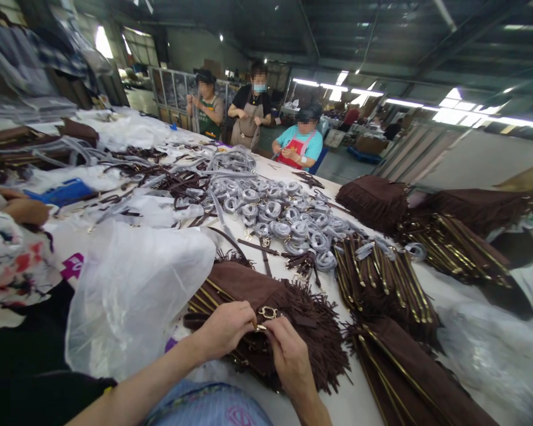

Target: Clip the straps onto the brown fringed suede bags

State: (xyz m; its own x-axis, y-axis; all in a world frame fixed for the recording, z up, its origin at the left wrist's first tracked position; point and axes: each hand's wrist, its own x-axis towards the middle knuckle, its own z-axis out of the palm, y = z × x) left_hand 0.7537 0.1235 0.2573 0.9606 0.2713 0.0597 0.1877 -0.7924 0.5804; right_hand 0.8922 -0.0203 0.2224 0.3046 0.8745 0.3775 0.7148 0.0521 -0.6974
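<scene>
In front of me lies a stack of dark brown fringed bags (244, 281) with gold zips. Over it, my left hand (228, 328) and my right hand (288, 349) meet, fingertips pinched together. Both pinch a small gold metal clasp (260, 328); its exact shape is partly hidden by the fingers. Just above the fingertips sits a gold buckle (267, 312), close to a dark brown strap (304, 321) that lies across the fringe.
Coiled straps in grey wrapping (288, 213) cover the table's middle. More fringed bags (382, 278) lie at right. A clear plastic bag (137, 296) stands by my left arm, near a person's floral sleeve (15, 260). Several people work opposite, one in a red apron (295, 151).
</scene>
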